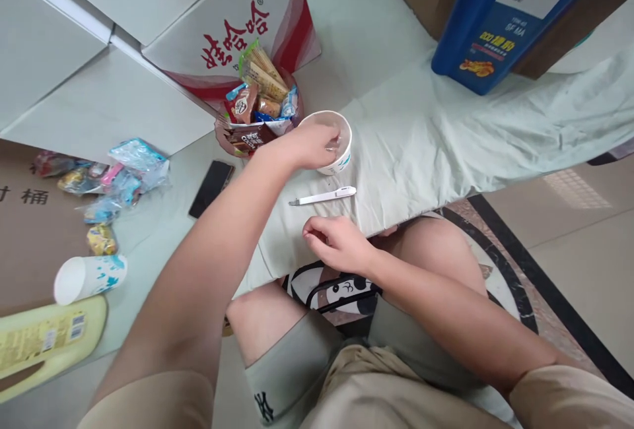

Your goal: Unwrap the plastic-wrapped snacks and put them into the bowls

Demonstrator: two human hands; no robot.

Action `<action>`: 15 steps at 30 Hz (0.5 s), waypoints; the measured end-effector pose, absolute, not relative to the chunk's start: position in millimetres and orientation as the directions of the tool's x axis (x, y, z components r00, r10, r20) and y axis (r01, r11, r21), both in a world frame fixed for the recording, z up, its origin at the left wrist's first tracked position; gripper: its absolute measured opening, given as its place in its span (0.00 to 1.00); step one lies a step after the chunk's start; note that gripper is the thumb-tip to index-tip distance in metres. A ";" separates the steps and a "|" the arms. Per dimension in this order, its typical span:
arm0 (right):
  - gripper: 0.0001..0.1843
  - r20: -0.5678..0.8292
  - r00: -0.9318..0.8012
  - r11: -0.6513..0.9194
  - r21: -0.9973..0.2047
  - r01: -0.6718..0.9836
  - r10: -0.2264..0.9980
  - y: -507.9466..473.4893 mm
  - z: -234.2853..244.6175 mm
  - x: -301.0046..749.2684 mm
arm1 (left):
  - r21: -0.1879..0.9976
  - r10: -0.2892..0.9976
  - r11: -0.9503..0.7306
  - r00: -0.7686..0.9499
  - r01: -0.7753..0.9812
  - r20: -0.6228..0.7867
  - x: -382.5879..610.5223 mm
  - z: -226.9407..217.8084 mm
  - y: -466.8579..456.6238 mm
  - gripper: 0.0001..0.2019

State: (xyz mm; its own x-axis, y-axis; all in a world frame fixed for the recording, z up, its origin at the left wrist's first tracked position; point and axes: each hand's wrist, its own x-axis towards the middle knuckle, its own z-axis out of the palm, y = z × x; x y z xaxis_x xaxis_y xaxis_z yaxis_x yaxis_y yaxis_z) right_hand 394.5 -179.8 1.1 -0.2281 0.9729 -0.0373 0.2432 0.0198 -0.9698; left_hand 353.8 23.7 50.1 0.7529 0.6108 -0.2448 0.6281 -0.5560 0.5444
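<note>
My left hand (pixel 311 143) reaches forward, its fingers curled over the rim of an upright white paper cup (pixel 341 152) and dipping into its mouth; what they pinch is hidden. My right hand (pixel 337 243) rests near the front edge of the pale green cloth (pixel 436 132), fingers curled loosely in a pinch with nothing clearly visible in it. A white pen (pixel 323 197) lies on the cloth between the two hands. Behind the cup stands a bowl of wrapped snacks (pixel 257 109).
A black phone (pixel 212 188) lies left of the cup. Loose snack packets (pixel 106 181) are scattered at the left, with a tipped paper cup (pixel 89 277) and a yellow bottle (pixel 47 343). A red-lettered carton (pixel 238 26) and a blue jug (pixel 510 13) stand behind.
</note>
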 end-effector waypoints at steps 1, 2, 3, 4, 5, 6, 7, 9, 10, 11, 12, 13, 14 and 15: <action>0.07 -0.044 -0.238 0.018 -0.968 0.249 0.970 -178.2 1.1 393.2 | 0.529 0.614 -0.565 0.751 0.633 -0.244 356.3 43.1 26.0 0.08; 0.07 -0.047 -0.249 0.018 -0.968 0.251 0.967 -176.5 1.1 391.7 | 0.501 0.620 -0.575 0.744 0.646 -0.249 359.8 36.2 27.8 0.09; 0.07 -0.044 -0.261 0.024 -0.967 0.252 0.964 -175.0 0.9 390.2 | 0.469 0.626 -0.583 0.735 0.663 -0.261 364.0 30.0 29.0 0.09; 0.07 -0.038 -0.272 0.034 -0.967 0.254 0.962 -173.7 0.5 388.7 | 0.435 0.633 -0.587 0.722 0.682 -0.278 368.4 25.1 29.5 0.10; 0.07 -0.030 -0.280 0.045 -0.965 0.258 0.960 -172.6 -0.1 387.3 | 0.403 0.636 -0.590 0.710 0.700 -0.302 372.8 21.9 29.4 0.11; 0.07 -0.022 -0.285 0.057 -0.962 0.266 0.958 -171.9 -0.8 386.0 | 0.372 0.637 -0.595 0.700 0.713 -0.322 376.6 20.3 28.4 0.11; 0.07 -0.017 -0.288 0.066 -0.959 0.277 0.958 -171.5 -1.6 384.8 | 0.344 0.639 -0.605 0.695 0.719 -0.329 379.7 20.3 26.7 0.12; 0.07 -0.012 -0.287 0.078 -0.951 0.300 0.958 -171.9 -3.6 383.1 | 0.294 0.643 -0.641 0.705 0.709 -0.297 383.2 23.4 22.2 0.12; 0.07 -0.007 -0.286 0.085 -0.947 0.309 0.958 -172.6 -4.6 382.7 | 0.273 0.644 -0.659 0.713 0.701 -0.276 383.6 25.8 20.0 0.12; 0.07 0.002 -0.286 0.095 -0.944 0.315 0.958 -173.6 -5.7 382.8 | 0.257 0.641 -0.673 0.720 0.694 -0.266 383.2 28.5 18.3 0.12; 0.07 0.014 -0.284 0.109 -0.941 0.320 0.959 -175.0 -6.7 383.2 | 0.247 0.636 -0.680 0.723 0.690 -0.271 381.9 31.7 17.4 0.11; 0.06 0.030 -0.283 0.125 -0.938 0.324 0.959 -176.5 -7.6 384.1 | 0.247 0.627 -0.680 0.722 0.690 -0.291 379.9 35.8 17.3 0.11; 0.06 0.044 -0.285 0.141 -0.935 0.326 0.957 -178.0 -8.3 385.4 | 0.264 0.616 -0.675 0.723 0.689 -0.314 376.9 41.1 18.0 0.10; 0.06 0.057 -0.289 0.155 -0.932 0.327 0.956 -179.6 -8.8 386.9 | 0.298 0.606 -0.663 0.726 0.687 -0.325 373.0 48.2 18.9 0.09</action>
State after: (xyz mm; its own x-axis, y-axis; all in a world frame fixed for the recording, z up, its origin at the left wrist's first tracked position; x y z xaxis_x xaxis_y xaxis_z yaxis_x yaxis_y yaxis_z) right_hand 386.9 -179.6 -8.8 -0.2890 0.9556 0.0571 0.3273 0.1547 -0.9322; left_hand 373.0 18.9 48.2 0.7258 0.6061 -0.3252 0.6870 -0.6628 0.2978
